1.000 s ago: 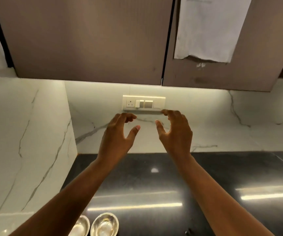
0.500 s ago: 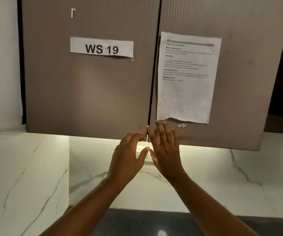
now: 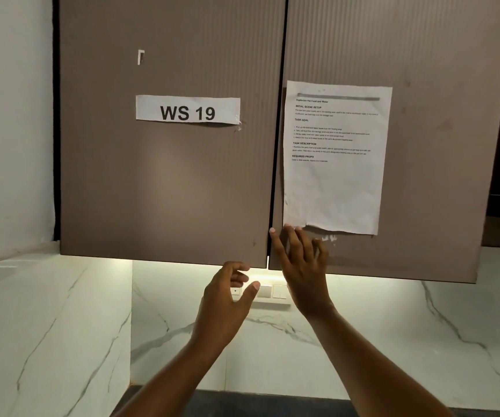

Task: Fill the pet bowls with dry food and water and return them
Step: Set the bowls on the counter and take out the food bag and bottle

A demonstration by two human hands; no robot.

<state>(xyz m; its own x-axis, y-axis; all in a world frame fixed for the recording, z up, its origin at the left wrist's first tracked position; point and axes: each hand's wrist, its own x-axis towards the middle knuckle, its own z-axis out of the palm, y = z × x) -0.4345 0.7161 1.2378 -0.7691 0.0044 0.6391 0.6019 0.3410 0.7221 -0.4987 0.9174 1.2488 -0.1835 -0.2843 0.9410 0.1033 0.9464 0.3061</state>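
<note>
Cupboard doors closed, contents hidden. Right hand flat on door, left hand loosely curled; both grips empty.

Single head-worn view, aimed forward and slightly up at two shut cabinet doors, close enough to read the "WS 19" label. Marble wall below them, a sliver of dark tabletop at the bottom edge, both forearms reaching in from below.
</note>
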